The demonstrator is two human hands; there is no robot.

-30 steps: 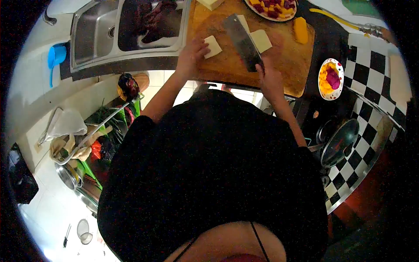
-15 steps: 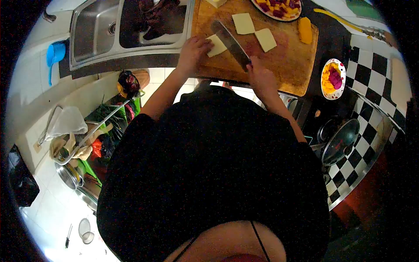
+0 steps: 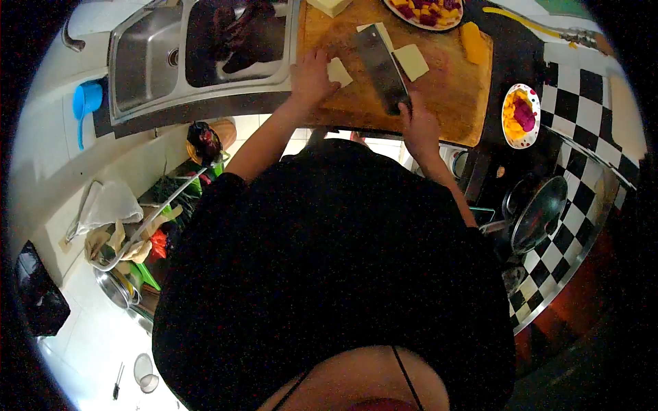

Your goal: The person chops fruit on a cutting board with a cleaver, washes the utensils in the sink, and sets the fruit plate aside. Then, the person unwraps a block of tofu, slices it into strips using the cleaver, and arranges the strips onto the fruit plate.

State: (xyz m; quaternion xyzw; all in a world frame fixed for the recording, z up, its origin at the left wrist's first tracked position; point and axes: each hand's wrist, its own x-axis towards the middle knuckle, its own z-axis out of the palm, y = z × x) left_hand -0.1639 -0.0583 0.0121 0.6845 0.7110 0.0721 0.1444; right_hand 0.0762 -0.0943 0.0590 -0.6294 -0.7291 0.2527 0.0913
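Observation:
My right hand (image 3: 419,125) is closed around the handle of a cleaver (image 3: 381,68). Its broad blade is turned partly flat over the wooden cutting board (image 3: 452,103) and covers part of one pale yellow square slice (image 3: 381,33). Another square slice (image 3: 411,62) lies just right of the blade. My left hand (image 3: 314,77) rests on the board's left side, thumb apart from the fingers, at the edge of a third pale slice (image 3: 338,72) that it partly hides. A thicker pale block (image 3: 332,7) sits at the far edge.
A plate of orange and purple cubes (image 3: 426,14) and an orange piece (image 3: 473,42) are at the board's far right. Beyond is a bowl of cut pieces (image 3: 521,116). A lidded pan (image 3: 540,214) sits nearer. The steel sink (image 3: 147,61) adjoins the board's left.
The cleaver has moved away from the left slice toward the right, its blade now over the far slice. My left hand has shifted right, its thumb now apart from the fingers.

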